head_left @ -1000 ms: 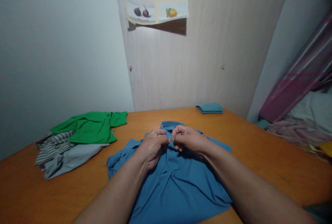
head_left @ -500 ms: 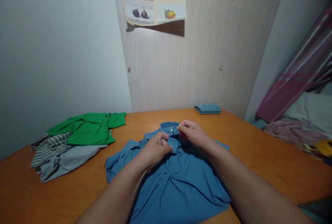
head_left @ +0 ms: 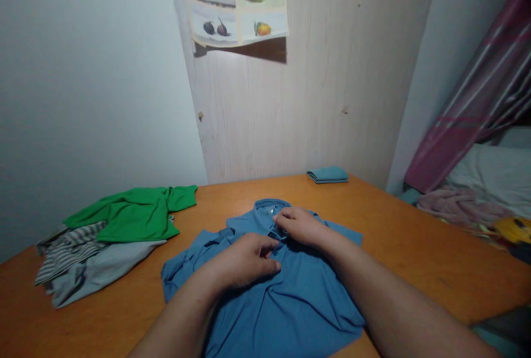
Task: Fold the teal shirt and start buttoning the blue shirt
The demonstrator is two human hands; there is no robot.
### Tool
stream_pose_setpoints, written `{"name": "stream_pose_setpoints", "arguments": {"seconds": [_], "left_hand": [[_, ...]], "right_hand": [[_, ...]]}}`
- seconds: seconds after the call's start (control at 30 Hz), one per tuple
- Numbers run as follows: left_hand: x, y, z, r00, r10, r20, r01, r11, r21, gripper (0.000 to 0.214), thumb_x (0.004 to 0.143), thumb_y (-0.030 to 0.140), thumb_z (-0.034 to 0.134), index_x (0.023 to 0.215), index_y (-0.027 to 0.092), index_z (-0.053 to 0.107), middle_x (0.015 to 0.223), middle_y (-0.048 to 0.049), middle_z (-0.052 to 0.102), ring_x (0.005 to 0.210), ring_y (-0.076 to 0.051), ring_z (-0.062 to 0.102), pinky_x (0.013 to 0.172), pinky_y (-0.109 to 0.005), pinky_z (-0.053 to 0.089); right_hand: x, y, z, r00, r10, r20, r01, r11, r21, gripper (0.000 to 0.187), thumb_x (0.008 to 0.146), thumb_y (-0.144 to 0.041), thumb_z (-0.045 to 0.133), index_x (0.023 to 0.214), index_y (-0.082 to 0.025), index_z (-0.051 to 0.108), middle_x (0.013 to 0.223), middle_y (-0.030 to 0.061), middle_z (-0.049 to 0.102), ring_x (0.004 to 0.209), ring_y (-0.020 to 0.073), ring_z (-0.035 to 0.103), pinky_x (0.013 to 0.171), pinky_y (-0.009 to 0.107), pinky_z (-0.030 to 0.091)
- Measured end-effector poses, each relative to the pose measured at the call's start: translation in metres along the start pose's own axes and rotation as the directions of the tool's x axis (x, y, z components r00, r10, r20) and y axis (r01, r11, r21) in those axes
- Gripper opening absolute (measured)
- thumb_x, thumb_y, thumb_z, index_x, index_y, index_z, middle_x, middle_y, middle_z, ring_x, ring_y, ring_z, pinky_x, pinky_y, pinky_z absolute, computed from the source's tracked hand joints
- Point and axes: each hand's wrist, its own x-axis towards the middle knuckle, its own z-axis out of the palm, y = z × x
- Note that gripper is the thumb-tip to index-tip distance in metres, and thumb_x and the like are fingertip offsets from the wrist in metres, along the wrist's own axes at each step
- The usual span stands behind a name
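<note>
A blue collared shirt [head_left: 290, 302] lies front up on the table, its collar at the far end and its sleeves out to both sides. My left hand [head_left: 249, 258] rests on the shirt's front below the collar, thumb and fingers apart. My right hand [head_left: 298, 225] is at the right side of the collar opening, its fingers bent together on the cloth there. The fingertips partly cover the button strip. A pale label shows inside the collar.
On the left of the wooden table [head_left: 377, 225] lie a green shirt [head_left: 133, 214], a striped garment [head_left: 72, 250] and a grey garment [head_left: 108, 266]. A folded teal cloth [head_left: 327, 175] sits by the back wall. Beyond the right edge are a pink curtain [head_left: 452, 109] and bedding.
My left hand has let go of the button strip, spread its fingers and moved slightly down. The right hand has come a little lower and left at the collar. The view has shifted slightly.
</note>
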Motion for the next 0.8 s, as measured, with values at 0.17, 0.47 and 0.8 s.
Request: {"name": "stream_pose_setpoints", "arguments": {"seconds": [0.17, 0.47, 0.8], "left_hand": [[-0.005, 0.005, -0.007, 0.998, -0.009, 0.061, 0.010, 1.000, -0.004, 0.018, 0.077, 0.034, 0.066, 0.082, 0.018, 0.072, 0.064, 0.0031, 0.051, 0.059, -0.013, 0.043, 0.054, -0.023, 0.029], [0.001, -0.006, -0.005, 0.994, -0.096, -0.048, 0.087, 0.981, -0.171, 0.022, 0.077, 0.031, 0.065, 0.095, 0.020, 0.073, 0.069, -0.0006, 0.062, 0.060, -0.014, 0.052, 0.054, -0.023, 0.036], [0.014, -0.011, -0.006, 0.880, -0.073, -0.470, -0.057, 0.965, -0.257, 0.013, 0.077, 0.030, 0.064, 0.073, 0.019, 0.063, 0.059, 0.0021, 0.052, 0.053, -0.011, 0.043, 0.050, -0.021, 0.030]], "right_hand": [[-0.005, -0.003, 0.002, 0.979, 0.052, 0.199, -0.056, 0.998, 0.016, 0.024, 0.080, -0.034, 0.063, 0.063, -0.018, 0.062, 0.060, -0.0003, 0.057, 0.057, 0.0121, 0.048, 0.052, 0.024, 0.029], [-0.004, -0.009, 0.001, 0.999, -0.023, 0.026, 0.017, 0.978, 0.207, 0.029, 0.082, -0.034, 0.055, 0.057, -0.020, 0.051, 0.058, -0.0032, 0.045, 0.056, 0.0109, 0.039, 0.053, 0.024, 0.027], [-0.007, -0.025, -0.008, 0.998, -0.032, 0.053, 0.007, 0.907, 0.422, 0.019, 0.076, -0.026, 0.051, 0.058, -0.020, 0.050, 0.061, -0.0021, 0.044, 0.058, 0.0120, 0.040, 0.056, 0.024, 0.031]]}}
